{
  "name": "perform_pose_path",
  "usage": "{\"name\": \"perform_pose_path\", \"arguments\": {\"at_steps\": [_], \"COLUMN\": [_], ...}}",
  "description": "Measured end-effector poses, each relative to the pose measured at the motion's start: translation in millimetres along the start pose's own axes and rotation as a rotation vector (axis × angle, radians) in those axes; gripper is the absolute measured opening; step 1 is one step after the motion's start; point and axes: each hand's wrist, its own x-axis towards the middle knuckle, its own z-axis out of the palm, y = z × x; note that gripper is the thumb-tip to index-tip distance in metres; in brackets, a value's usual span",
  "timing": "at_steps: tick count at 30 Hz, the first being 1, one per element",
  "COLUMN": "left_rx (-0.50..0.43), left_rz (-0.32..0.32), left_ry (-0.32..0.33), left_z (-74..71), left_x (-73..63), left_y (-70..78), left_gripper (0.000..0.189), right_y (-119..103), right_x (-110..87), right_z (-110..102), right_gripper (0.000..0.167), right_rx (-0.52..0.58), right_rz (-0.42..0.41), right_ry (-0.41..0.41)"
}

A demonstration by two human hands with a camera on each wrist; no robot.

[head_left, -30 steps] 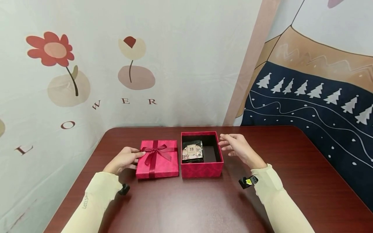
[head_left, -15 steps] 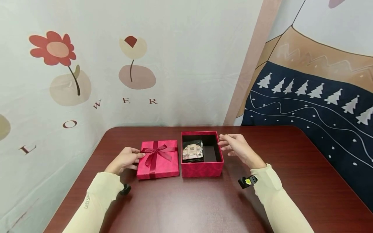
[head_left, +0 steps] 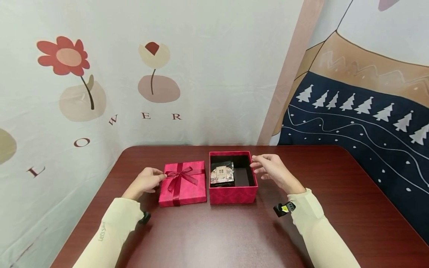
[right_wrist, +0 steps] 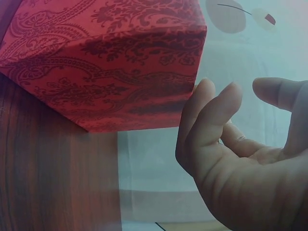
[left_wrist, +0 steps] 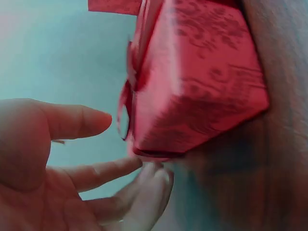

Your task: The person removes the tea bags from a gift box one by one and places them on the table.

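Note:
A red patterned box lid [head_left: 197, 190] with a dark red ribbon bow [head_left: 181, 175] lies on the table in the head view. Beside it on the right stands the matching red box [head_left: 232, 195], its inside black. Several flat packets with a floral label [head_left: 222, 174] sit in the box's left part. My left hand [head_left: 145, 183] is at the lid's left edge; in the left wrist view its thumb [left_wrist: 84, 121] stands apart from the lid and the other fingers reach its far corner. My right hand [head_left: 273, 169] is loosely curved at the box's right wall, holding nothing.
The brown wooden table [head_left: 207, 238] carries the box and lid near its far edge. Behind it hangs a pale cloth [head_left: 214, 74] printed with flowers and letters. A dark blue cloth [head_left: 335, 123] with white trees hangs on the right.
The left fingers have loosened and drawn back slightly from the lid's left side. Lid, box and right hand look nearly the same, with the head view shifted a little.

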Motion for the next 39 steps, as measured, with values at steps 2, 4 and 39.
{"name": "perform_pose_path", "arguments": {"at_steps": [2,4,39], "left_rx": [0.072,0.139,0.402], "left_rz": [0.028,0.056,0.453], "left_ry": [0.032,0.063,0.265], "left_z": [-0.5,-0.8,73.6], "left_x": [-1.3,-3.7,-34.2], "left_y": [5.5,12.0,108.6], "left_gripper": [0.045,0.045,0.057], "right_y": [-1,-2,-16], "right_x": [-0.5,-1.4,-6.2], "right_z": [1,1,37], "right_gripper": [0.048,0.048,0.027], "right_rx": [-0.005,-0.008,-0.184], "right_rz": [-0.004,-0.007,-0.288], "right_ry": [0.002,0.002,0.010]}}
